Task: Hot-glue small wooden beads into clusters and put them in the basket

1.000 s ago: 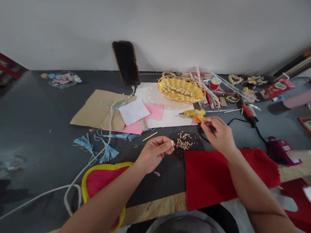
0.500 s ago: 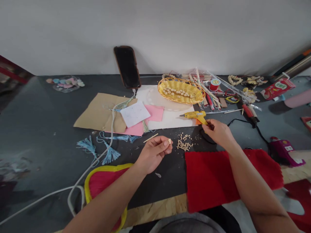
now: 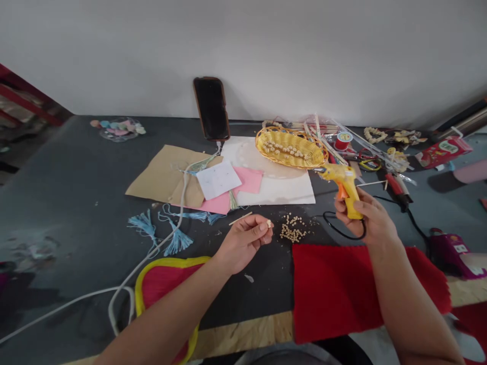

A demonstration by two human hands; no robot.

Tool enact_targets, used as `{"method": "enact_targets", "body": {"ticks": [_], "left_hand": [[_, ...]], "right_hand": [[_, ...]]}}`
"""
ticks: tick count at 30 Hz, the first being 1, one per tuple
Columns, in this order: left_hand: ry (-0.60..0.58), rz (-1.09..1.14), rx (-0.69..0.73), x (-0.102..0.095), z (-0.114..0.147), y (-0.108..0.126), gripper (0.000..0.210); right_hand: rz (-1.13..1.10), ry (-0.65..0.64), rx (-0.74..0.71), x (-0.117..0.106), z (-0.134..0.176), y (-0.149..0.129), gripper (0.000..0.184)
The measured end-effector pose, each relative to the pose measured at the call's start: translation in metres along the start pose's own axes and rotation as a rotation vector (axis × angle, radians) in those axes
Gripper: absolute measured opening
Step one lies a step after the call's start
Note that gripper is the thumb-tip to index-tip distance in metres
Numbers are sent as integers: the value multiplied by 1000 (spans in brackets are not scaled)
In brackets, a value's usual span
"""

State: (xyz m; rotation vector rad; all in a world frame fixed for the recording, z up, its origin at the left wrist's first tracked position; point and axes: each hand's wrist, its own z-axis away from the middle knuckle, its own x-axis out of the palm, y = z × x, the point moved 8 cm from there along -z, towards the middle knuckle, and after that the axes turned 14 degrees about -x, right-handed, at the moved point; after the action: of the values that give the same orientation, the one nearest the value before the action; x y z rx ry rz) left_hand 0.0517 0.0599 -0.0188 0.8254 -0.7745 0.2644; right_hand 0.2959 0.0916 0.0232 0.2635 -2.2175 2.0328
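Note:
My left hand (image 3: 243, 242) pinches a small pale bead (image 3: 269, 223) between thumb and fingertips, just left of a loose pile of beads (image 3: 292, 230) on the dark table. My right hand (image 3: 365, 218) grips the handle of a yellow glue gun (image 3: 340, 178), lifted off the table with its nozzle pointing left toward the yellow basket (image 3: 291, 148). The gun's black cord (image 3: 342, 230) loops below the hand. A red felt sheet (image 3: 342, 289) lies under my right forearm.
A phone (image 3: 211, 108) leans on the wall. Brown, white and pink paper sheets (image 3: 224, 180) lie mid-table, blue tassels (image 3: 160, 230) and a white cable (image 3: 125, 284) to the left. A red fan with yellow rim (image 3: 160, 289) sits near the front edge. Craft clutter (image 3: 380, 152) fills the right.
My right hand closed on the glue gun's handle and raised it off the white sheet, moving it right. My left hand kept holding the bead in place.

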Motion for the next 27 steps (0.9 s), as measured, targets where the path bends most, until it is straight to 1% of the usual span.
{"method": "enact_targets", "body": {"ticks": [3,4,5,7,9,11,14,17,23,27], "left_hand": [[-1,8,7,0,1,0,13],[-3,14,11,0,1,1,13],[-6,20,15,0,1,1,13],[-9,31,18,-1,1,1,13],[-5,36,17,-1,1,1,13],[6,40,18,-2,1,2,15],[20,50,19,-3,2,3,17],[27,58,24,-4,2,5,17],[50,55,33,-6,1,5,18],[70,30,28,-7,0,4,20]], "right_hand": [[-74,-111,-6,14,5,4,51],[-97,-135,-12,18,7,6,54],[-118,-147,-21,20,8,8,53],[-129,-146,-41,22,9,10,44],[-81,-161,-56,23,10,11,34],[11,-244,-51,29,12,11,30],[148,-415,-22,41,19,12,29],[213,-515,-6,51,25,12,30],[212,-576,-43,64,30,13,35],[243,-597,-13,65,34,21,37]]}}
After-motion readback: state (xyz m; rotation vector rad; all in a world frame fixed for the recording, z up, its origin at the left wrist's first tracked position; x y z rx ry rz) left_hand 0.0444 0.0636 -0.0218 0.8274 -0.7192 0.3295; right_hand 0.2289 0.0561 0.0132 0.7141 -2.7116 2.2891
